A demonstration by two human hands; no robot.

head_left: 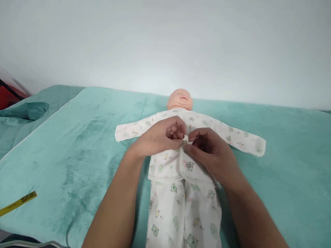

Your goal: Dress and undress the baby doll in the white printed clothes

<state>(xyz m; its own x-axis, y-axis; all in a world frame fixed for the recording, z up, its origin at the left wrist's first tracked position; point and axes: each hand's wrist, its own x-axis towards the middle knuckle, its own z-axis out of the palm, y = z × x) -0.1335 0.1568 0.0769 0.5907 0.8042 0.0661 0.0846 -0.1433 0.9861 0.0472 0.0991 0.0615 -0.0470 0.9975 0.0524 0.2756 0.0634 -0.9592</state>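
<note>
A baby doll (180,99) lies on its back on a teal blanket (77,151), arms spread. It wears a white top (165,162) and white trousers (181,213) printed with small green bears. My left hand (160,137) and my right hand (207,151) meet over the doll's chest. Both pinch the front edges of the top together at a small fastener between the fingertips. The fastener itself is mostly hidden by my fingers.
A yellow measuring tape (18,203) lies at the left front edge of the blanket. A folded teal cloth (26,111) sits at the far left, with something red (7,96) behind it. A plain white wall (165,44) rises behind.
</note>
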